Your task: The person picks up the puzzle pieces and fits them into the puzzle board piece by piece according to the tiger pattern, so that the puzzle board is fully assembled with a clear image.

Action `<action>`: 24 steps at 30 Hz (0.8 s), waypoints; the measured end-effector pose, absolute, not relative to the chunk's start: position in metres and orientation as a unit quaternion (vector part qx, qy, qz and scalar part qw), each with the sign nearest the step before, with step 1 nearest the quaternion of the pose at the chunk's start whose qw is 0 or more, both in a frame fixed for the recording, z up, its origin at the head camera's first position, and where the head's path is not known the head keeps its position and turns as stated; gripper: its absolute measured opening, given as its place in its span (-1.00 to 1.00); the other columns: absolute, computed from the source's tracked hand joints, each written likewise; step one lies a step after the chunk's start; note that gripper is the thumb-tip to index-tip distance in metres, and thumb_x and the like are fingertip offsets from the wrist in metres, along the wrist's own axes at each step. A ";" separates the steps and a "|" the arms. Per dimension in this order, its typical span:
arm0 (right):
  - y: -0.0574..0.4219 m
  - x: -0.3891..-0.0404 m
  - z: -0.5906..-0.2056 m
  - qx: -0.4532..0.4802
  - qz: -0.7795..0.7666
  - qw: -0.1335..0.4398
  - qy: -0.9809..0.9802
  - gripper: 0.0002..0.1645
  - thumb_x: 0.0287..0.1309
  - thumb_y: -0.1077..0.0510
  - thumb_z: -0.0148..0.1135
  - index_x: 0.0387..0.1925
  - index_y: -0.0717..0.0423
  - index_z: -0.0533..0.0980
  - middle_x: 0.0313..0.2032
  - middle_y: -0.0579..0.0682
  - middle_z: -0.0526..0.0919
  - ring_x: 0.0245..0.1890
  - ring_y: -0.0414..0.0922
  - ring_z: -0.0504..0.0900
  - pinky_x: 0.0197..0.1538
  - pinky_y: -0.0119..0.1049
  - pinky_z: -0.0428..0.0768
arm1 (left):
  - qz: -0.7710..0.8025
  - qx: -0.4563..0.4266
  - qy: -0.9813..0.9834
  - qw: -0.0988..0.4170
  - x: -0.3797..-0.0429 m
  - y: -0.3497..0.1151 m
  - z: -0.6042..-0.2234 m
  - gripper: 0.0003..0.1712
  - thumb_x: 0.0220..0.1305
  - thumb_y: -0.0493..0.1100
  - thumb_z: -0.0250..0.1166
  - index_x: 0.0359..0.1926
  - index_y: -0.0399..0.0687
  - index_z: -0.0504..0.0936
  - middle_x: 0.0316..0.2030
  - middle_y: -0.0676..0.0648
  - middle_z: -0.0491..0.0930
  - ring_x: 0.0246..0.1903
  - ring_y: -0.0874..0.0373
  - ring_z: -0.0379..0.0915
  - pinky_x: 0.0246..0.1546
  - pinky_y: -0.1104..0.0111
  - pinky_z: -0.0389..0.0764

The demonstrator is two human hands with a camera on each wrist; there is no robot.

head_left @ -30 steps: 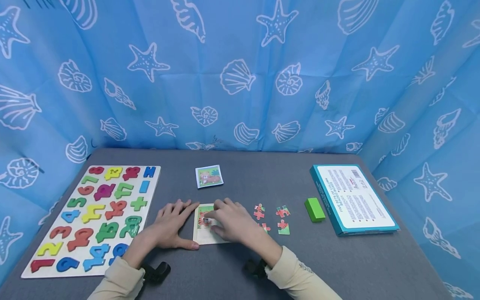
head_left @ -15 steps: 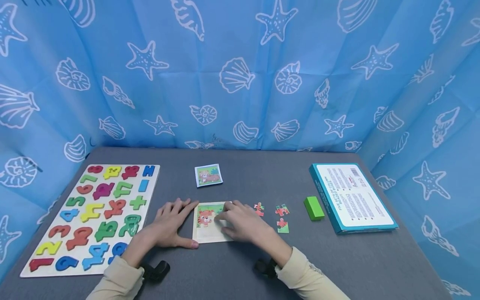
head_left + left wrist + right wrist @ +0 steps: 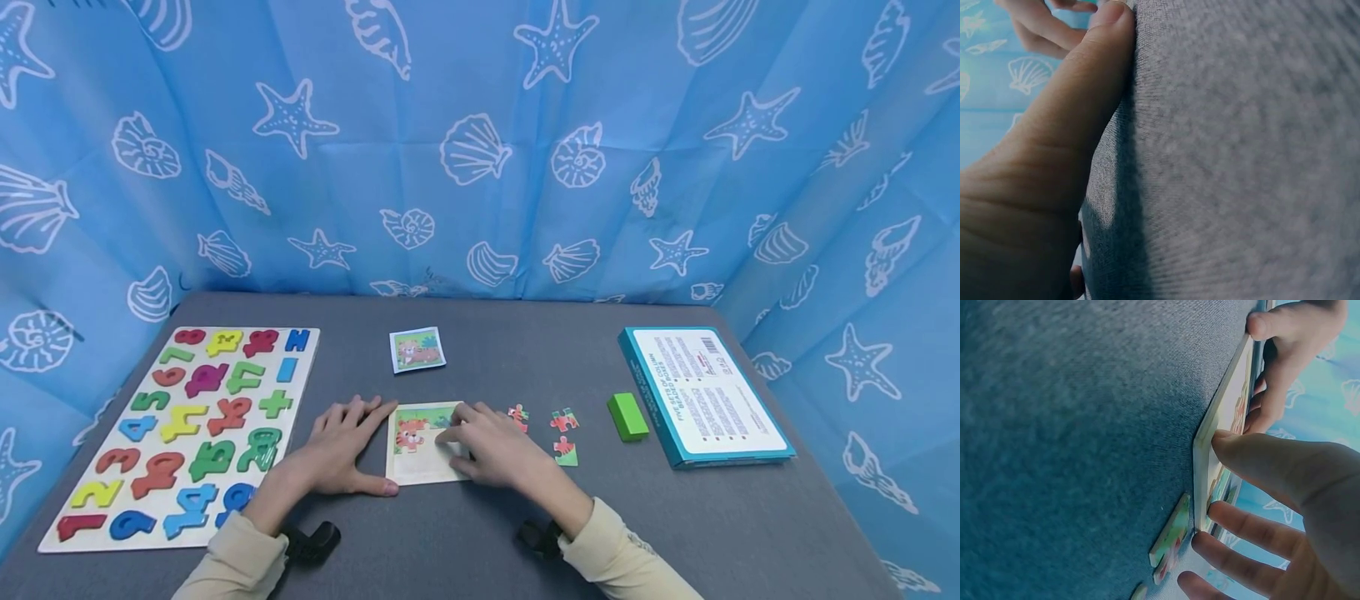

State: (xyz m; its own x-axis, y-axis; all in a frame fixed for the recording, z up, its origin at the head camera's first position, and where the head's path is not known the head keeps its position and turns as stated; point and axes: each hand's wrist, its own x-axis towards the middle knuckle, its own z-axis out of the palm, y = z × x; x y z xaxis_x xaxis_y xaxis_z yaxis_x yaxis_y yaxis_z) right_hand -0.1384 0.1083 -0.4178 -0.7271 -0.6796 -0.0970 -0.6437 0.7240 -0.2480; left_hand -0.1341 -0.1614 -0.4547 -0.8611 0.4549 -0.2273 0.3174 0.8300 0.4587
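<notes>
A small wooden jigsaw board (image 3: 420,473) lies flat on the table. Its upper left carries joined pieces showing a tiger face (image 3: 409,436) and a green strip; the lower part is bare pale wood. My left hand (image 3: 341,450) rests at the board's left side, fingers straight, thumb near the lower left corner. The right hand (image 3: 491,446) is over the board's right part, with its index fingertip on the board surface. In the right wrist view the thumb (image 3: 1260,453) and fingers are apart, right at the board's edge. Loose jigsaw pieces (image 3: 565,420) lie to the right.
A picture card (image 3: 417,350) lies behind the board. At left is a number board (image 3: 247,500) with colourful numerals. A green block (image 3: 628,417) and a blue-edged box (image 3: 708,396) stand at right. A blue shell-patterned curtain (image 3: 480,217) hangs behind the table.
My right hand has shifted a little to the right along the board, uncovering the tiger face and green strip. It now overlaps some of the loose pieces. The left hand has stayed in place.
</notes>
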 end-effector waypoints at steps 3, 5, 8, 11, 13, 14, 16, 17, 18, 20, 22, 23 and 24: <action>0.110 -0.137 -0.418 -0.358 -0.107 0.094 0.923 -0.65 0.27 0.04 0.41 0.09 -0.10 0.70 0.01 -0.02 0.62 -0.10 -0.11 0.52 -0.20 -0.33 0.45 | 0.207 0.204 0.942 0.167 -0.134 -0.161 -0.453 0.36 -0.06 0.58 0.41 0.61 0.08 0.09 0.56 -0.31 0.10 0.41 -0.40 0.03 0.31 -0.43 0.09; 0.111 -0.136 -0.419 -0.358 -0.114 0.094 0.922 -0.64 0.26 0.04 0.42 0.08 -0.09 0.70 0.00 -0.02 0.62 -0.12 -0.12 0.51 -0.21 -0.33 0.44 | 0.208 0.204 0.942 0.166 -0.134 -0.161 -0.453 0.35 -0.05 0.57 0.42 0.61 0.07 0.09 0.56 -0.32 0.10 0.40 -0.40 0.03 0.30 -0.43 0.09; 0.114 -0.136 -0.419 -0.355 -0.121 0.097 0.922 -0.64 0.25 0.03 0.43 0.08 -0.09 0.70 -0.01 -0.03 0.61 -0.13 -0.13 0.49 -0.21 -0.35 0.43 | 0.208 0.204 0.942 0.166 -0.133 -0.161 -0.453 0.35 -0.06 0.57 0.42 0.61 0.07 0.09 0.56 -0.31 0.10 0.40 -0.40 0.04 0.30 -0.43 0.08; 0.117 -0.136 -0.419 -0.349 -0.118 0.100 0.924 -0.62 0.24 -0.01 0.44 0.09 -0.10 0.70 -0.03 -0.05 0.60 -0.14 -0.15 0.47 -0.22 -0.37 0.41 | 0.207 0.201 0.944 0.162 -0.134 -0.161 -0.456 0.37 -0.08 0.58 0.42 0.61 0.10 0.09 0.57 -0.29 0.10 0.40 -0.38 0.04 0.32 -0.42 0.08; 0.120 -0.136 -0.418 -0.345 -0.114 0.104 0.926 -0.60 0.24 -0.03 0.44 0.10 -0.10 0.70 -0.08 -0.07 0.60 -0.18 -0.17 0.44 -0.25 -0.39 0.38 | 0.206 0.197 0.945 0.160 -0.135 -0.162 -0.460 0.38 -0.10 0.60 0.42 0.61 0.13 0.09 0.58 -0.27 0.09 0.41 -0.37 0.03 0.34 -0.41 0.07; 0.121 -0.136 -0.418 -0.344 -0.113 0.105 0.926 -0.60 0.24 -0.03 0.44 0.10 -0.10 0.70 -0.10 -0.07 0.59 -0.20 -0.18 0.41 -0.26 -0.39 0.36 | 0.206 0.195 0.945 0.159 -0.135 -0.162 -0.461 0.38 -0.11 0.61 0.41 0.62 0.15 0.08 0.58 -0.26 0.09 0.42 -0.37 0.02 0.35 -0.41 0.06; 0.124 -0.136 -0.418 -0.344 -0.113 0.106 0.926 -0.60 0.24 -0.03 0.43 0.10 -0.09 0.70 -0.15 -0.08 0.59 -0.25 -0.19 0.38 -0.29 -0.40 0.32 | 0.207 0.194 0.946 0.157 -0.136 -0.163 -0.464 0.38 -0.13 0.63 0.40 0.61 0.16 0.09 0.58 -0.26 0.09 0.42 -0.36 0.02 0.34 -0.41 0.06; 0.125 -0.136 -0.418 -0.345 -0.114 0.106 0.926 -0.60 0.24 -0.03 0.43 0.10 -0.08 0.70 -0.17 -0.09 0.59 -0.26 -0.19 0.36 -0.30 -0.40 0.31 | 0.207 0.194 0.946 0.158 -0.136 -0.163 -0.464 0.39 -0.13 0.64 0.40 0.61 0.16 0.09 0.58 -0.27 0.09 0.42 -0.37 0.02 0.35 -0.41 0.05; 0.126 -0.136 -0.418 -0.347 -0.117 0.104 0.925 -0.61 0.25 -0.02 0.43 0.09 -0.07 0.71 -0.18 -0.09 0.59 -0.27 -0.20 0.36 -0.30 -0.40 0.31 | 0.207 0.194 0.946 0.159 -0.136 -0.163 -0.464 0.40 -0.14 0.65 0.39 0.62 0.16 0.08 0.58 -0.28 0.09 0.42 -0.37 0.01 0.35 -0.41 0.05; 0.127 -0.136 -0.418 -0.352 -0.120 0.097 0.923 -0.64 0.25 -0.01 0.43 0.06 -0.06 0.72 -0.17 -0.08 0.62 -0.26 -0.19 0.39 -0.29 -0.40 0.33 | 0.208 0.196 0.945 0.160 -0.136 -0.163 -0.463 0.40 -0.14 0.65 0.39 0.62 0.15 0.08 0.57 -0.30 0.09 0.42 -0.38 0.02 0.34 -0.42 0.04; 0.128 -0.136 -0.418 -0.358 -0.122 0.089 0.921 -0.67 0.25 0.00 0.43 0.02 -0.05 0.72 -0.17 -0.08 0.65 -0.26 -0.19 0.42 -0.29 -0.40 0.36 | 0.208 0.195 0.945 0.163 -0.136 -0.163 -0.463 0.40 -0.14 0.65 0.39 0.62 0.16 0.08 0.58 -0.30 0.09 0.42 -0.39 0.01 0.35 -0.42 0.04; 0.129 -0.136 -0.418 -0.360 -0.122 0.086 0.921 -0.69 0.25 0.00 0.43 0.01 -0.05 0.73 -0.17 -0.08 0.66 -0.26 -0.19 0.42 -0.28 -0.40 0.36 | 0.207 0.194 0.945 0.162 -0.136 -0.163 -0.463 0.40 -0.14 0.66 0.38 0.62 0.17 0.07 0.58 -0.28 0.09 0.42 -0.38 0.01 0.35 -0.41 0.04; 0.129 -0.136 -0.419 -0.362 -0.122 0.083 0.920 -0.70 0.25 0.00 0.43 -0.01 -0.05 0.73 -0.17 -0.08 0.67 -0.27 -0.20 0.43 -0.28 -0.41 0.37 | 0.207 0.194 0.945 0.162 -0.136 -0.163 -0.463 0.40 -0.14 0.65 0.39 0.62 0.17 0.08 0.58 -0.28 0.09 0.42 -0.38 0.02 0.35 -0.41 0.05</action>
